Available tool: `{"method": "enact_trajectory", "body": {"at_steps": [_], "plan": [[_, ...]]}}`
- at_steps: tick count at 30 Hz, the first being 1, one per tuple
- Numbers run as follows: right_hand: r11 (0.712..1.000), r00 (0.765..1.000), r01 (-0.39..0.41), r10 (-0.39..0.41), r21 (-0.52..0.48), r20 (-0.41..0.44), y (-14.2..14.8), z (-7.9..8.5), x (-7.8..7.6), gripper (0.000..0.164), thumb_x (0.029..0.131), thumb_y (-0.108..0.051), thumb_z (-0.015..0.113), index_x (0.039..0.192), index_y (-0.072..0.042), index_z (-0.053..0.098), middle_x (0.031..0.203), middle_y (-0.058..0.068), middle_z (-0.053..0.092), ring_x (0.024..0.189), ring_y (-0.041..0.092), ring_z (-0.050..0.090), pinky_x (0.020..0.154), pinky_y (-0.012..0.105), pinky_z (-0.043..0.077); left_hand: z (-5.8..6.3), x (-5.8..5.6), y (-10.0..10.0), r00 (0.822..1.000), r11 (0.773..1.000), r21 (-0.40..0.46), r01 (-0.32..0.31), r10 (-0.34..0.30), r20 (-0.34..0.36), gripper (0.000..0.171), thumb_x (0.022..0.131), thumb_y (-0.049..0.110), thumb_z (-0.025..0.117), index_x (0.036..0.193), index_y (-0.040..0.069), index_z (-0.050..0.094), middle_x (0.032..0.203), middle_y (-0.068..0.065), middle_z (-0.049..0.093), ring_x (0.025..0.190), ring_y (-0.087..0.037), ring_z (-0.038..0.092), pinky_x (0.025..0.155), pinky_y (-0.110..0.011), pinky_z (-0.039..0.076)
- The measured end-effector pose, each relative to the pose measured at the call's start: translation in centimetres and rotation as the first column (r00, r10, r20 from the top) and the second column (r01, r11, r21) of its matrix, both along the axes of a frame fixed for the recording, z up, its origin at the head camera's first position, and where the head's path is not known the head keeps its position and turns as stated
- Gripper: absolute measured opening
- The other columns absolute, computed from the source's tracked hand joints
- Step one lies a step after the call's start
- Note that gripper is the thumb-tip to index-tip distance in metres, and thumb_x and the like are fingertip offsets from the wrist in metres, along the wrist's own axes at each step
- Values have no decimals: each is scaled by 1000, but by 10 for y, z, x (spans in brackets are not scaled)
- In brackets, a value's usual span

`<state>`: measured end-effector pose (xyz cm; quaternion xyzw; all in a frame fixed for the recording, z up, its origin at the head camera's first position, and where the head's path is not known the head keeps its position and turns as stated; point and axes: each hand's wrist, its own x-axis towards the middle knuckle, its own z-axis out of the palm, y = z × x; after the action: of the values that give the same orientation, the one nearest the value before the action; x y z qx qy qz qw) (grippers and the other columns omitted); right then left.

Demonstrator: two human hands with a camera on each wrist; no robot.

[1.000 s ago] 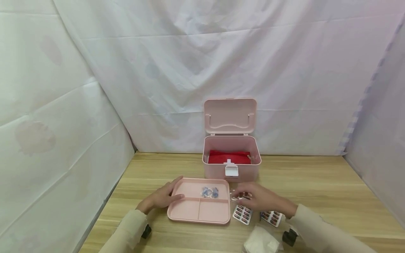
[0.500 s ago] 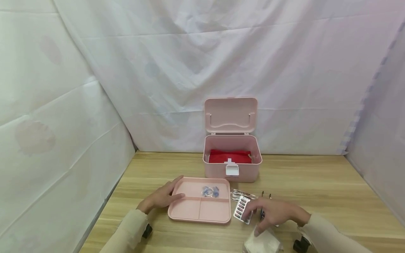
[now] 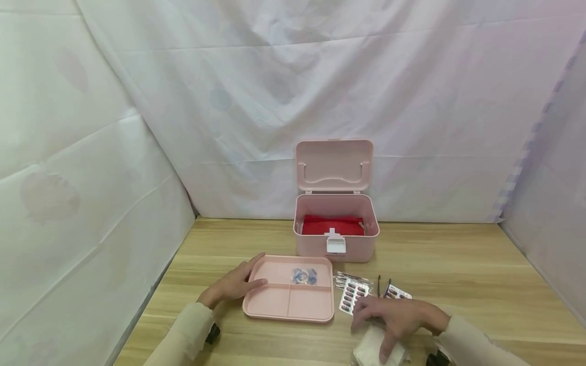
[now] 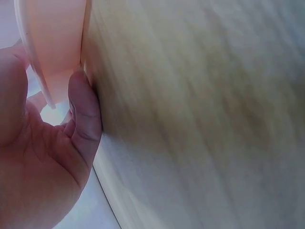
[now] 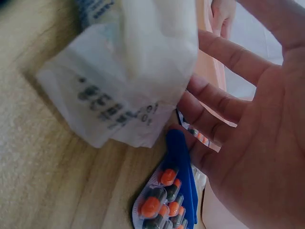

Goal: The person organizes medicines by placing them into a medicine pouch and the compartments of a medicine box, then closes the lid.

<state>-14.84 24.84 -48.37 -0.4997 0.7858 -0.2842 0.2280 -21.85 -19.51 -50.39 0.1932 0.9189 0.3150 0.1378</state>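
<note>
A pink three-compartment tray (image 3: 311,305) lies on the table, and my left hand (image 3: 231,285) holds its left side, thumb over the rim. In the left wrist view, a finger (image 4: 85,107) lies low against the tray's outer wall (image 4: 55,43). A small clear packet with blue pieces (image 3: 304,276) sits in the tray's long compartment. My right hand (image 3: 396,319) is spread over a white printed packet (image 3: 373,348) at the front. In the right wrist view, its extended fingers (image 5: 233,59) reach to the packet's side (image 5: 138,71); their tips are partly hidden.
A pink box (image 3: 309,247) stands behind, lid (image 3: 334,165) raised, with a red pouch (image 3: 331,225) inside. Right of the tray lie packed cotton swabs (image 3: 350,279) and two capsule blister packs, one left (image 3: 350,295) and one right (image 3: 397,292), with dark-tipped blue tweezers (image 5: 181,162) between.
My right hand has moved from above the swabs and blister packs toward the front, onto the white packet. A blister pack and the swabs are uncovered. My left hand stays on the tray.
</note>
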Motion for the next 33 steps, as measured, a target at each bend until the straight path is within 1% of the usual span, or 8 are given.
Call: {"method": "enact_trajectory", "body": {"at_steps": [5, 8, 12, 16, 20, 25, 28, 33], "plan": [[1000, 996, -17, 15, -17, -86, -2, -1, 0, 56, 75, -46, 83, 124, -27, 65, 124, -5, 51, 113, 3, 44, 91, 23, 44, 0, 0, -1, 1000, 1000, 8, 5, -5, -1, 80, 94, 47, 64, 159, 20, 25, 114, -11, 52, 100, -23, 49, 94, -50, 43], [999, 992, -4, 0, -32, -125, -2, -5, 0, 52, 76, -46, 82, 122, -25, 68, 122, -4, 51, 111, 3, 44, 89, 22, 44, 0, 1, -1, 1000, 1000, 5, -1, 1, 5, 80, 94, 48, 63, 159, 21, 24, 118, -13, 52, 102, -23, 50, 96, -52, 42], [998, 987, 27, -35, -53, -159, -2, -9, -2, 50, 78, -46, 80, 120, -21, 70, 120, -4, 52, 110, 5, 47, 89, 23, 46, -1, 1, -2, 1000, 1000, 2, -4, 4, 10, 79, 95, 47, 63, 159, 22, 24, 122, -14, 52, 105, -23, 50, 98, -53, 42], [995, 984, 79, -88, -65, -153, -3, -12, -7, 49, 79, -47, 78, 119, -18, 71, 119, -4, 53, 110, 5, 49, 90, 23, 47, -2, 1, -2, 1000, 1000, 10, -5, 5, 8, 79, 94, 48, 63, 159, 22, 25, 120, -13, 53, 104, -23, 50, 98, -53, 42], [990, 981, 121, -130, -76, -141, -4, -15, -10, 47, 79, -47, 79, 116, -18, 73, 115, -5, 55, 107, 4, 51, 89, 23, 47, -3, 1, -2, 1000, 1000, 11, -4, 4, 8, 80, 94, 49, 63, 159, 23, 25, 116, -11, 52, 101, -23, 50, 96, -52, 43], [987, 987, 122, -132, -104, -97, -7, -17, -13, 34, 79, -42, 80, 106, -22, 74, 108, -7, 56, 100, 1, 50, 83, 22, 47, -3, 1, -1, 1000, 1000, 4, -10, 10, 10, 80, 94, 50, 63, 159, 24, 25, 118, -12, 53, 101, -23, 50, 96, -53, 43], [985, 987, 122, -133, -119, -90, -9, -17, -14, 28, 80, -41, 80, 101, -26, 72, 106, -7, 56, 99, 1, 50, 81, 22, 47, -2, 1, -1, 1000, 1000, 2, -17, 17, 13, 79, 94, 50, 63, 159, 25, 25, 119, -12, 53, 102, -23, 51, 97, -54, 43], [983, 984, 142, -153, -119, -88, -10, -16, -13, 28, 80, -41, 79, 100, -27, 65, 102, -12, 59, 95, 1, 51, 80, 20, 46, 0, 1, 0, 1000, 1000, -1, -24, 24, 16, 79, 93, 49, 64, 158, 26, 26, 113, -10, 53, 97, -22, 50, 92, -50, 44]]}}
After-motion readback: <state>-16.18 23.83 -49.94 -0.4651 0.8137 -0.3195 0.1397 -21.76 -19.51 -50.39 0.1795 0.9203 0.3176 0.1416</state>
